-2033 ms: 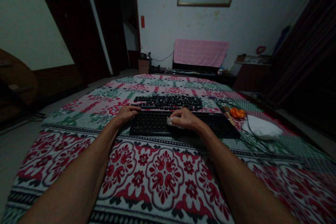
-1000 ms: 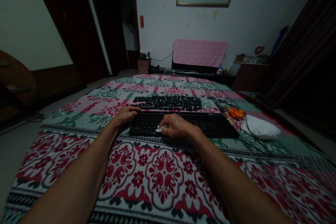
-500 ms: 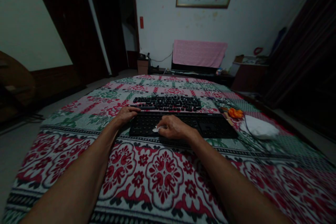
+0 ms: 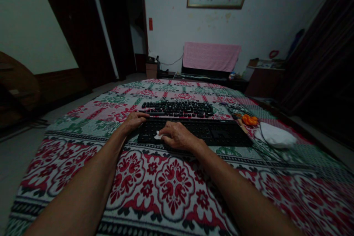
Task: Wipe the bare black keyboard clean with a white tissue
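Note:
A black keyboard base with its keycaps off lies across the patterned cloth in front of me. My left hand grips its far left corner, the fingers bent over the edge and the thumb hidden. Pinched in my right hand is a small white tissue, pressed on the left part of the base. Just beyond the base, rows of loose black keycaps lie on the cloth, with a long dark bar-shaped piece near my left fingers.
To the right of the base are an orange bundled object, a white crumpled bag or cloth and thin dark cables. The floral cloth covers the whole surface. Farther back, a pink towel hangs over a dark panel.
My right hand has slid a little to the left along the base with the tissue. My left hand keeps its place at the corner. The view has shifted slightly.

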Motion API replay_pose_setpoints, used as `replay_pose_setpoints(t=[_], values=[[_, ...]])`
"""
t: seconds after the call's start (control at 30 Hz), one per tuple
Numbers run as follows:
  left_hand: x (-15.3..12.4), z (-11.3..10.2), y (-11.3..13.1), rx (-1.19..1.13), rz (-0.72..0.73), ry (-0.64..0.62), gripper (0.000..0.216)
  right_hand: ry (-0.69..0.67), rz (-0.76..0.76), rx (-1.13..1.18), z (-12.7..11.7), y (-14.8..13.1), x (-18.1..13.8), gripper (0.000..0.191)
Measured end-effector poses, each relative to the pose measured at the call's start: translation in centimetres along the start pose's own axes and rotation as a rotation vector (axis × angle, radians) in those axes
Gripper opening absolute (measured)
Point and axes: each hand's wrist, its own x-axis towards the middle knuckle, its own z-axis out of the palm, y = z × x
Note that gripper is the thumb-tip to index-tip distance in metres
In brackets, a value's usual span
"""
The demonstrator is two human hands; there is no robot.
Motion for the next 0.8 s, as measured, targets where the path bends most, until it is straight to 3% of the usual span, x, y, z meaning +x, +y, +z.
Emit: replay_pose_setpoints(t=[0.3, 0.57, 0.67, 0.8], values=[[0.1, 0.0, -0.1, 0.003, 0.004, -0.002, 0.042, -0.122, 0.044, -0.105, -0.7, -0.7, 0.4, 0.026], [-0.2, 0.1, 0.3, -0.005, 0.011, 0.000, 0.040, 0.065, 0.115, -0.034, -0.1, 0.8, -0.2, 0.025], [-0.2, 0.1, 0.4, 0.009, 0.013, 0.002, 0.037, 0.055, 0.101, -0.022, 0.1, 1.0, -0.2, 0.025], [-0.2, 0.3, 1.4, 0.143, 0.081, 0.056, 0.037, 0.092, 0.200, 0.052, 0.1, 1.7, -0.1, 0.021]])
